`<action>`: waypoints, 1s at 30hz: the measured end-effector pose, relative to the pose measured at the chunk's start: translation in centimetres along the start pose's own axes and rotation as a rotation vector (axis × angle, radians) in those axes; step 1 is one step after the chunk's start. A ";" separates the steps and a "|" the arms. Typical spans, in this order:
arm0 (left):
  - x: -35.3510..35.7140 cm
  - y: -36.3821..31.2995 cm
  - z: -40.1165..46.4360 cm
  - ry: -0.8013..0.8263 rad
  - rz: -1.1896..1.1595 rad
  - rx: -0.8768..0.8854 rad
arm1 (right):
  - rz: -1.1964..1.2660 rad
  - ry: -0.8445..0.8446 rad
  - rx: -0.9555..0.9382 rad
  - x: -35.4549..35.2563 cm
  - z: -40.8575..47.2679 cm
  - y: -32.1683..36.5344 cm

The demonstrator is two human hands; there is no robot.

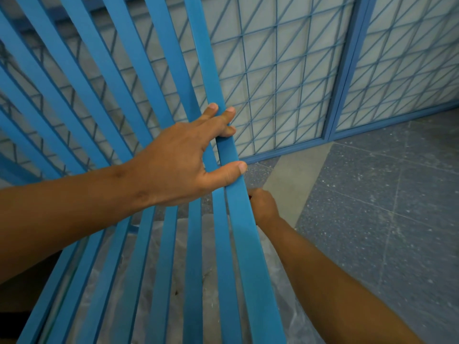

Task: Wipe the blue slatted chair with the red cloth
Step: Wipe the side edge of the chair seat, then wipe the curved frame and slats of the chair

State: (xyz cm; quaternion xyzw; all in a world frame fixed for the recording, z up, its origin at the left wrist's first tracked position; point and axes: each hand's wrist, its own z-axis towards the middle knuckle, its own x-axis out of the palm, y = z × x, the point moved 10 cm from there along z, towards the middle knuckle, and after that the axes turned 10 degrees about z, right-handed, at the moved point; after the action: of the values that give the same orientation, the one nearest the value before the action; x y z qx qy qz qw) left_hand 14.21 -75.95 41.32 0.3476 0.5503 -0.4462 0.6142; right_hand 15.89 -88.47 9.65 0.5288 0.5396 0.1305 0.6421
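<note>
Meanwhile left hand grips chair slat; right hand's grasp unclear.

A blue-framed panel of diagonal wire mesh stands behind, speckled grey floor tiles spread below, clear plastic sheeting lies crumpled underneath

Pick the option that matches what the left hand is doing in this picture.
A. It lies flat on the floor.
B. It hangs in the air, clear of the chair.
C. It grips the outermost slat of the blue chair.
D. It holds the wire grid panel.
C: the left hand has its fingers curled over the outermost slat of the blue chair and its thumb pressed on that slat's face.
</note>
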 end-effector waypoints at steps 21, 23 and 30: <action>-0.5 -6.1 -6.3 0.069 0.046 -0.054 | -0.218 0.124 -0.079 -10.5 -15.1 6.8; -0.8 -6.8 -7.4 0.093 0.048 -0.068 | -0.146 0.050 -0.127 -14.0 -16.7 10.5; -2.5 -9.0 -12.6 0.104 -0.042 -0.068 | 0.120 -0.188 -0.255 -22.4 -23.3 20.2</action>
State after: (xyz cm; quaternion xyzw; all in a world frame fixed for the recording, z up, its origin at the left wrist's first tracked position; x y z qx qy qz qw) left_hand 1.26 -67.24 42.48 0.3377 0.6035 -0.4214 0.5867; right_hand -3.96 -84.23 41.91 0.4843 0.4236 0.1860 0.7426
